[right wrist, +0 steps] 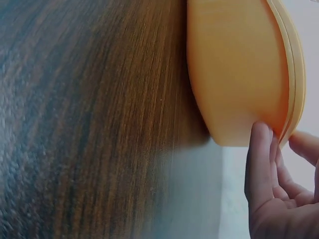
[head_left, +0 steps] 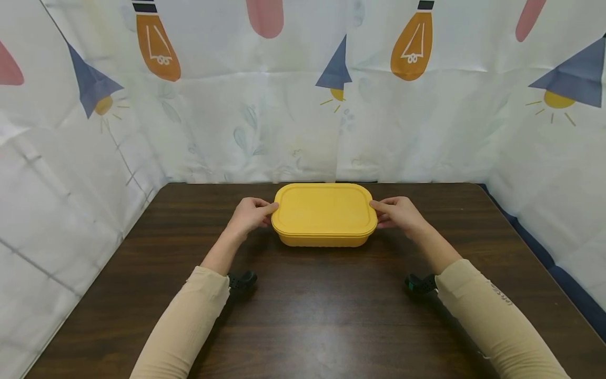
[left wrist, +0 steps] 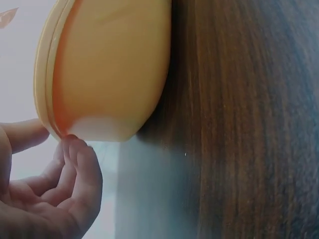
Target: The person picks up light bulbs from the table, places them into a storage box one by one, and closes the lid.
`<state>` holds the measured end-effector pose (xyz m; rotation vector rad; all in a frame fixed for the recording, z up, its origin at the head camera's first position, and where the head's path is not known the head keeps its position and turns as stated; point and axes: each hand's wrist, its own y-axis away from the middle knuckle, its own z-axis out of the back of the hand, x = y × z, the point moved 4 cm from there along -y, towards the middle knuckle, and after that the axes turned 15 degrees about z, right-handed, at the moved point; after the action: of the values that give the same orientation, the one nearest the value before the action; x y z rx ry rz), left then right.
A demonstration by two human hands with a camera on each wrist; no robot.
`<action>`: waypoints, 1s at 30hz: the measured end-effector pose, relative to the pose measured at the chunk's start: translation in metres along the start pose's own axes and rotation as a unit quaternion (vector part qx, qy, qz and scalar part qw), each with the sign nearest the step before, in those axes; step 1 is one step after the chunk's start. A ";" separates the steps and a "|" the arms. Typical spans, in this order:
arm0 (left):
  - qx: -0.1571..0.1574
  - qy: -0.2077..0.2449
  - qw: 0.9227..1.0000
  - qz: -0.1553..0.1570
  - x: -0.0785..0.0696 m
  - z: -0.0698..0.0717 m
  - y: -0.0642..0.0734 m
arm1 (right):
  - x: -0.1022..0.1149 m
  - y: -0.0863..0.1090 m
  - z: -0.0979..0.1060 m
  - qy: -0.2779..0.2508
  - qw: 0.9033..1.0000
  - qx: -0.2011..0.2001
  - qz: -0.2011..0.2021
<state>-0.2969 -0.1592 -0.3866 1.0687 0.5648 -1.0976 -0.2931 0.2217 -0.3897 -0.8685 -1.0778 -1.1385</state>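
A yellow lidded food container [head_left: 324, 210] sits near the far edge of the dark wooden table, its lid on top. At its left end my left hand [head_left: 253, 215] pinches the rim, thumb on the lid and curled fingers beneath the lip. My right hand [head_left: 397, 213] grips the opposite end the same way. From the left wrist, the container's smooth side [left wrist: 114, 69] shows, with the left hand [left wrist: 55, 184] at the rim's corner. In the right wrist view the right hand [right wrist: 284, 184] holds the rim of the container [right wrist: 239, 74], whose base is at the tabletop.
The brown wood-grain table [head_left: 312, 316] spreads in front of the container. Behind it hangs a white curtain [head_left: 293, 121] printed with bulbs and lamps. Dark straps [head_left: 242, 280] show beside the beige sleeves [head_left: 184, 321]. Dark blue fabric [head_left: 535, 242] lines the table's right edge.
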 end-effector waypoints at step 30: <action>0.140 0.098 0.984 0.053 0.016 0.001 -0.012 | -0.011 0.002 -0.002 -0.086 0.995 0.044 0.000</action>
<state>-0.3018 -0.1675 -0.4041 1.4463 0.5113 -1.0036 -0.2917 0.2232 -0.4004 -0.9089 -1.2595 -1.0234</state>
